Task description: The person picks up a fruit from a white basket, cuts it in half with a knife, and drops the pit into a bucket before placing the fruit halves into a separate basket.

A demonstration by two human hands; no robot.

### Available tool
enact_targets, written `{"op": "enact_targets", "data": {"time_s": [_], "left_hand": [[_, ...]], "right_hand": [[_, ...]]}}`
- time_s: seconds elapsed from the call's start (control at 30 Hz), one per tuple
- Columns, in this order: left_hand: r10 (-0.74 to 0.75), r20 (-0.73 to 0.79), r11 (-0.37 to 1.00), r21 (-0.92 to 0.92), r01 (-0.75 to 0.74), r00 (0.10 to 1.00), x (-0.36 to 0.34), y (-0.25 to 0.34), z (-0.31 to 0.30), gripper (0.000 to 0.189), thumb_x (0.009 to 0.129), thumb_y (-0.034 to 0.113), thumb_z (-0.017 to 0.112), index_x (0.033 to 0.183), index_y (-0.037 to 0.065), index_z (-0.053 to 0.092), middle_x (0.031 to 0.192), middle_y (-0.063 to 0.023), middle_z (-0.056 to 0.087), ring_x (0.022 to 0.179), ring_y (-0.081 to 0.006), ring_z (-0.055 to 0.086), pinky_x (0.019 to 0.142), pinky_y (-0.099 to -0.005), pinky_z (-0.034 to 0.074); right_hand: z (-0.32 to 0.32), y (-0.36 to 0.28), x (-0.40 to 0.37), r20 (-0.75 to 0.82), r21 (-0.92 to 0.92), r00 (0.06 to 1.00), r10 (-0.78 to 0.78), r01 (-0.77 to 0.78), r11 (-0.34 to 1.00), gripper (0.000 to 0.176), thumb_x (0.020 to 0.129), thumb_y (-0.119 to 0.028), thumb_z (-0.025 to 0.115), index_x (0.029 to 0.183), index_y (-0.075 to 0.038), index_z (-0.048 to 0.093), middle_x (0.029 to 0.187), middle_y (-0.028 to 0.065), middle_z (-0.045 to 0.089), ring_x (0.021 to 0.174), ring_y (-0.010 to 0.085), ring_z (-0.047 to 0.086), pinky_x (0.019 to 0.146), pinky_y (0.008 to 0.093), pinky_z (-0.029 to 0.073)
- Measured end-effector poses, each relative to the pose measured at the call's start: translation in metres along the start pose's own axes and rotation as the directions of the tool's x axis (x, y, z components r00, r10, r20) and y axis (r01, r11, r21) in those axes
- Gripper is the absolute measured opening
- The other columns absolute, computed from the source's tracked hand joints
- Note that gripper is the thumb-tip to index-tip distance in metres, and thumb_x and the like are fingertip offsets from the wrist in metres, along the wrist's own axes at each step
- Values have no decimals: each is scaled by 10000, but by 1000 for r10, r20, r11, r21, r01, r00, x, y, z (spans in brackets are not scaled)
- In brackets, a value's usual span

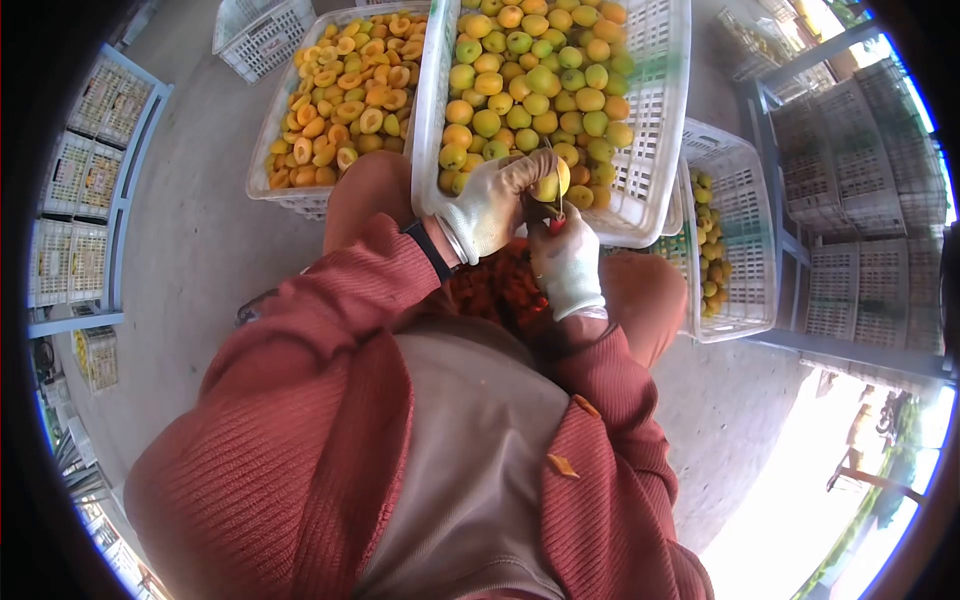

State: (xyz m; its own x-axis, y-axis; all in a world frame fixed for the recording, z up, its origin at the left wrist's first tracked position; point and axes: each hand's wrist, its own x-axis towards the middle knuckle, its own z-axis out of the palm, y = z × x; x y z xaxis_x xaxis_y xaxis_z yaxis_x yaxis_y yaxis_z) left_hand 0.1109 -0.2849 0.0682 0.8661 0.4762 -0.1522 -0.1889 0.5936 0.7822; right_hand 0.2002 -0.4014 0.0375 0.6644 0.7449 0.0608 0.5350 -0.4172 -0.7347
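Note:
My left hand (488,208), in a pale work glove, is closed around a yellow apricot (550,185) over the near edge of a white crate (655,140). Close beside it, my gloved right hand (568,262) grips a small knife (557,224) with a red handle. Its thin blade stands upright against the fruit. Whole yellow-green and orange apricots (540,105) fill much of that crate. To the left, another white crate (262,150) is heaped with halved, pitted apricots (350,90).
At the right stands a crate (745,240) with more whole fruit. Stacked crates (850,150) sit on a rack at the far right, others (85,180) on a blue-grey rack at the left. A white crate (262,45) rests on the concrete floor (190,200) at the back.

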Motion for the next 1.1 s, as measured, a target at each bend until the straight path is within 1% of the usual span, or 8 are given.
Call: {"op": "enact_targets", "data": {"time_s": [0.13,0.47,0.6,0.67,0.8,0.93,0.97,1.1], "left_hand": [[-64,-21,987,-147,60,998,3,-8,-4,396,958,364,680,1130,9,647,1008,-44,665,904,-145,642,771,-291,527],[578,131,393,820,-416,805,25,-42,-19,332,966,288,630,1112,-8,667,938,-172,702,866,-293,677,743,-370,515],[563,-28,615,681,-397,826,33,-54,-25,388,1081,368,424,1083,28,611,893,-75,664,779,-206,628,752,-305,511],[-70,-415,987,-163,1,907,24,-19,-6,441,1049,491,437,1038,84,606,875,-48,643,747,-189,605,716,-303,511],[107,-326,994,69,-89,939,25,-8,-13,534,1010,580,457,920,89,647,730,-22,623,613,-119,558,545,-256,435],[440,105,612,692,-384,892,-2,-19,5,389,985,365,567,897,-6,645,800,-163,607,758,-307,602,703,-405,461],[533,448,145,787,-599,718,-4,-16,2,343,922,352,621,867,15,636,843,-166,607,826,-374,592,746,-460,462],[523,484,-1,823,-568,701,-7,-31,-5,285,853,331,648,862,48,616,864,-167,594,796,-379,582,702,-481,452]], "right_hand": [[2,6,4,-25,28,999,22,-22,999,262,856,-189,647,992,29,592,780,270,670,777,470,660,714,506,533],[10,-4,4,-30,101,999,-29,32,994,245,859,-154,631,1023,16,564,813,283,676,818,477,663,718,504,536],[13,1,-5,41,42,999,-17,15,999,334,858,-137,613,1155,14,587,843,293,678,837,476,665,737,507,537],[7,3,-17,78,4,997,-22,22,1000,358,856,-127,602,1186,11,600,852,295,679,841,476,665,743,510,536],[-21,-5,-19,52,389,962,268,-266,882,338,875,-173,658,1159,8,668,760,117,695,683,204,685,630,331,551],[-44,-43,-4,-80,766,962,259,-107,633,360,961,-265,638,1128,49,687,926,92,699,762,171,653,607,269,526],[-29,-15,9,-202,802,969,141,81,591,388,967,-284,632,1134,62,682,952,119,707,811,171,652,686,273,529],[-23,-34,9,-257,761,944,206,66,646,242,928,-142,647,1025,72,707,942,104,715,858,163,635,803,295,512]]}}
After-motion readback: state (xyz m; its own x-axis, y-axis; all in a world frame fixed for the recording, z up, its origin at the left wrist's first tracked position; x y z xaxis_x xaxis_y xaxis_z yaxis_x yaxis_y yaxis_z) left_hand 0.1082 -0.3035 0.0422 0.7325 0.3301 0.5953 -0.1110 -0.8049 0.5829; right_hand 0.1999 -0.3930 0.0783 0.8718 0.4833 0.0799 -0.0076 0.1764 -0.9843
